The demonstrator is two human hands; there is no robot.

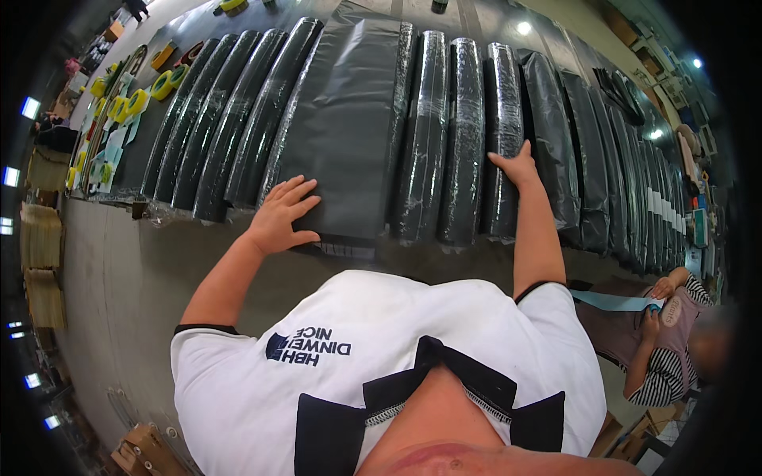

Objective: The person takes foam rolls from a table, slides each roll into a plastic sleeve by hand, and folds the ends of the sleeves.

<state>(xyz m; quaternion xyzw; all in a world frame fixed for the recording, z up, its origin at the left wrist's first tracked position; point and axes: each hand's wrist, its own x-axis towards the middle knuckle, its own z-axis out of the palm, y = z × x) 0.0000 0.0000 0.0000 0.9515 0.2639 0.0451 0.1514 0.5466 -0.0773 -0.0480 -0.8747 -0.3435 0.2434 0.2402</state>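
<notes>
My left hand [284, 213] lies with its fingers spread on the near left part of a wide, flat black plastic sheet bundle [349, 135]. At the right, my right hand [517, 166] grips a black roll [503, 103] wrapped in shiny clear film. Its thumb rests across the top and its index finger lies along the right edge; the other fingers are mostly hidden. Two similar wrapped rolls, a middle one [463, 143] and a left one [423, 143], lie between the bundle and the gripped roll.
More black rolls [214, 127] line the table's left side. Folded black bundles [587, 159] continue rightward. Yellow tape rolls [163, 83] sit at the far left. A co-worker in striped sleeves [659, 373] holds a light blue strip [611, 301] at the lower right. Stacked boards [41, 238] stand left.
</notes>
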